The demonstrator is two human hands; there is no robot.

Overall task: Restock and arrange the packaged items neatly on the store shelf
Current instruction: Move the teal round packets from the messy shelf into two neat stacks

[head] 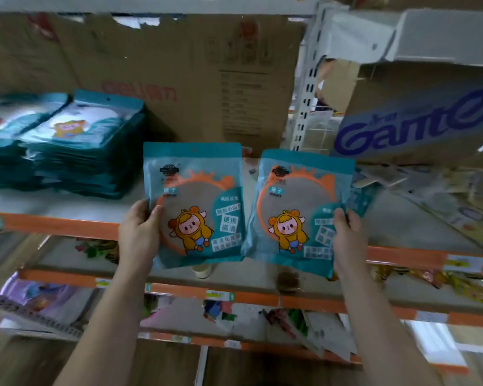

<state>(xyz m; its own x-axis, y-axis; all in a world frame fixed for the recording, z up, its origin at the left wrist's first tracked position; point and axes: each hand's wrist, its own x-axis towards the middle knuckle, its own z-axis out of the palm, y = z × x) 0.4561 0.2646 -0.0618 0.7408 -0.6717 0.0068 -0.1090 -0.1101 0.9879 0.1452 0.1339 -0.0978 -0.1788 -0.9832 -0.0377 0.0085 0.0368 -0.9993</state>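
Head view, here we go: my left hand (140, 227) pinches the left pouch (195, 201) by its left edge, thumb on the front. My right hand (346, 232) grips the right pouch (299, 207) by its right edge, and both are held upright and face-on before the shelf (53, 207), probably so I can square them up. Each is a glossy teal bag showing an orange-rimmed round mirror and a yellow-hooded cartoon child, matching the flat stacks (67, 146) on the shelf's left.
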